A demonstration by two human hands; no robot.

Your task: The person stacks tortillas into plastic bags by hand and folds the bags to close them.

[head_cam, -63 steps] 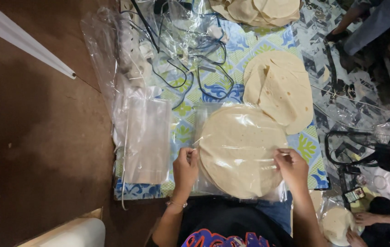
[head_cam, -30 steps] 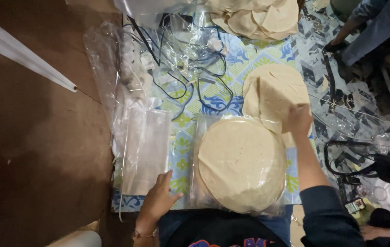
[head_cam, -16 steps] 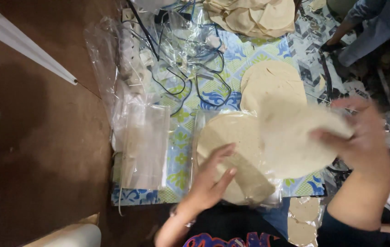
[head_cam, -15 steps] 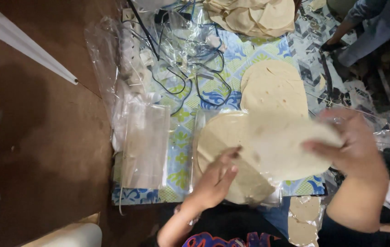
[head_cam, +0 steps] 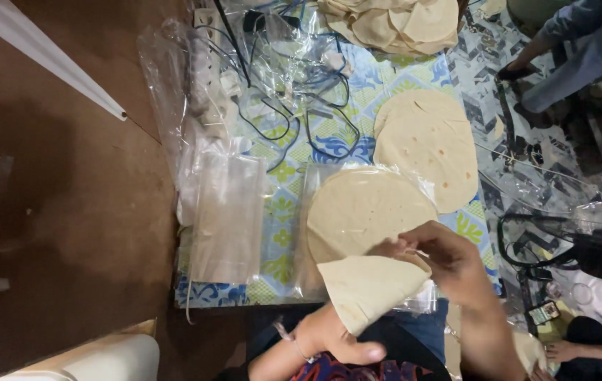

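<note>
Left of the tortilla stack (head_cam: 368,208), empty clear bags (head_cam: 227,215) are laid on the patterned cloth (head_cam: 280,212). Below the stack, a folded tortilla (head_cam: 364,286) is held at its lower edge by the left hand (head_cam: 333,339), fingers closed on it. Its upper edge is pinched by the right hand (head_cam: 446,261), just over the stack. Up and right of the stack, loose tortillas (head_cam: 428,144) are spread.
</note>
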